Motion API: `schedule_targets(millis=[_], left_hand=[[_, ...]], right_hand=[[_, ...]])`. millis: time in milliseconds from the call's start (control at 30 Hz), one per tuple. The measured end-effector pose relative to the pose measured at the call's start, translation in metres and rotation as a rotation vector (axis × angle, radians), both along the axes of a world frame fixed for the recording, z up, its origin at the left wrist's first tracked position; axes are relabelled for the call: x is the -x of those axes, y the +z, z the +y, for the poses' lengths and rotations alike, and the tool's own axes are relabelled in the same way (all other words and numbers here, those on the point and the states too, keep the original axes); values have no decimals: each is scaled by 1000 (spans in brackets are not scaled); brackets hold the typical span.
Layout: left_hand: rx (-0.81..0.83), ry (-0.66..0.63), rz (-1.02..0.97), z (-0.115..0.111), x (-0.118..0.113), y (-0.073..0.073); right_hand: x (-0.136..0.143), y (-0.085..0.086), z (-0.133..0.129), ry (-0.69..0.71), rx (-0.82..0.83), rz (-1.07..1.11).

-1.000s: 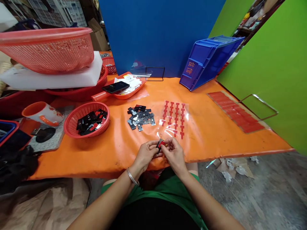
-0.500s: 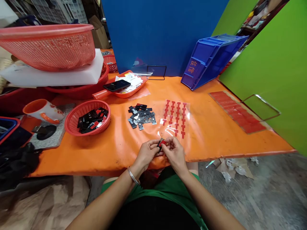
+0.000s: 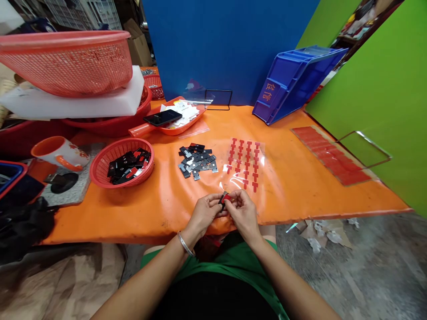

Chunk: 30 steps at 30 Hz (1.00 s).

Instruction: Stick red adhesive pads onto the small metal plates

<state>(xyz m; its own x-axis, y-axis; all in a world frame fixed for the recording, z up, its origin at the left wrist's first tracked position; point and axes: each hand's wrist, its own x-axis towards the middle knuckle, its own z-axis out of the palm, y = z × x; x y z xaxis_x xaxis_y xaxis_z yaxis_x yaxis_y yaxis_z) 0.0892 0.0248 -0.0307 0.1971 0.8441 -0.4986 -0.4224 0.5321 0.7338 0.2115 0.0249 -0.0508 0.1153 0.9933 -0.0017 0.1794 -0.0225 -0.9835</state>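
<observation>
Near the table's front edge, my left hand (image 3: 206, 211) pinches a small black plate (image 3: 222, 205). A red piece (image 3: 226, 198) lies against the plate, and my right hand (image 3: 244, 212) has its thumb and fingers closed on it. Fingers partly cover both pieces. Beyond my hands, a pile of black and silver plates (image 3: 197, 161) rests on the orange table (image 3: 167, 200). Right of the pile is a clear sheet with rows of red T-shaped pieces (image 3: 247, 162).
A red basket (image 3: 96, 166) holding black plates stands left, beside a mug (image 3: 60, 152). Behind are a red scoop (image 3: 143, 130) with papers and a phone (image 3: 163, 117). A blue bin (image 3: 283, 84) and a red strip sheet (image 3: 330, 155) are right.
My hands stay almost in place around the small plate, with only slight finger movement. The camera view has shifted very slightly.
</observation>
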Motion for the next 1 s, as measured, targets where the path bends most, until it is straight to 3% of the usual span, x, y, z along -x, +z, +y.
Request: schedule_targets(millis=[367, 567, 667, 867, 1000], left_hand=[[2, -2, 20, 1, 0, 3], [23, 91, 65, 0, -8, 5], [15, 109, 63, 0, -10, 4], [-2, 86, 67, 0, -8, 1], [-2, 84, 65, 0, -8, 0]], right_hand=[[-1, 4, -2, 53, -1, 32], [1, 11, -6, 59, 18, 78], [1, 15, -8, 52, -35, -27], [-4, 14, 0, -59, -297, -314], [-6, 14, 5, -42, -245, -291]])
